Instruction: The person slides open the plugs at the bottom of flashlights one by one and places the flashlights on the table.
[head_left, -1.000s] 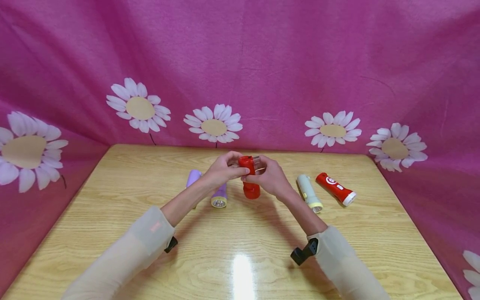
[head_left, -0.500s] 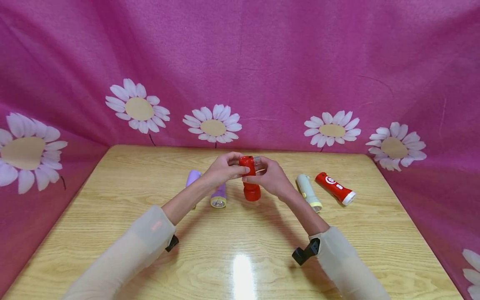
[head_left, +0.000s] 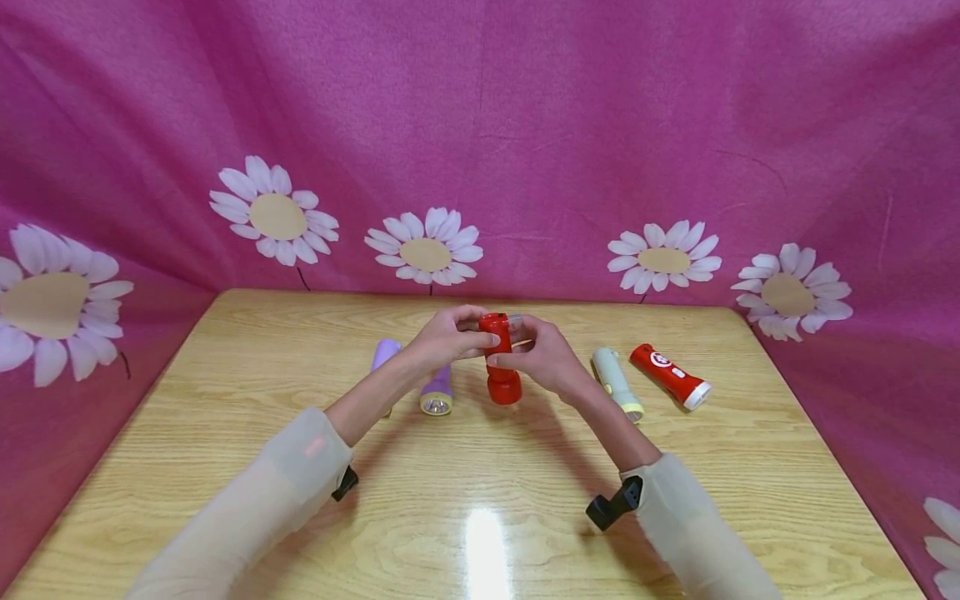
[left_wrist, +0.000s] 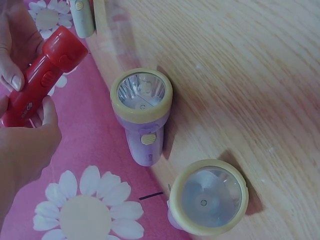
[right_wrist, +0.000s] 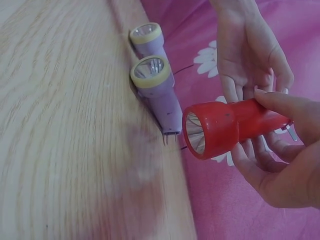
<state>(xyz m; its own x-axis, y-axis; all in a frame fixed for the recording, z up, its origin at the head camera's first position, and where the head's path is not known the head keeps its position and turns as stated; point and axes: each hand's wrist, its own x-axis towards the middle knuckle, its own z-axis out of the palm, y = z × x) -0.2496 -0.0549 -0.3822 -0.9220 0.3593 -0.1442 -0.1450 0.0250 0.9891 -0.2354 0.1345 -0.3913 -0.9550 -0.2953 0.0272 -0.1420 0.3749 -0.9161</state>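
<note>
A red flashlight (head_left: 504, 388) is held up over the table, its lamp end pointing down and toward me. My left hand (head_left: 447, 335) pinches its tail half between thumb and fingers. On the other side, my right hand (head_left: 542, 356) grips the body, thumb across the front. Metal plug prongs (right_wrist: 291, 133) stick out at the tail, beside the right fingers. A switch (left_wrist: 48, 78) shows on the body in the left wrist view. Behind the left forearm lie two purple flashlights, one partly covered (head_left: 386, 353) and one with a yellow rim (head_left: 437, 392).
To the right lie a pale green flashlight (head_left: 617, 385) and a second red flashlight (head_left: 671, 377) with a white rim and emblem. The wooden table (head_left: 420, 508) meets a pink cloth (head_left: 540, 167) with printed daisies at its back and sides.
The lamp end of the held red flashlight sits slightly lower in the head view. Both hands keep their hold, and the other flashlights stay in place.
</note>
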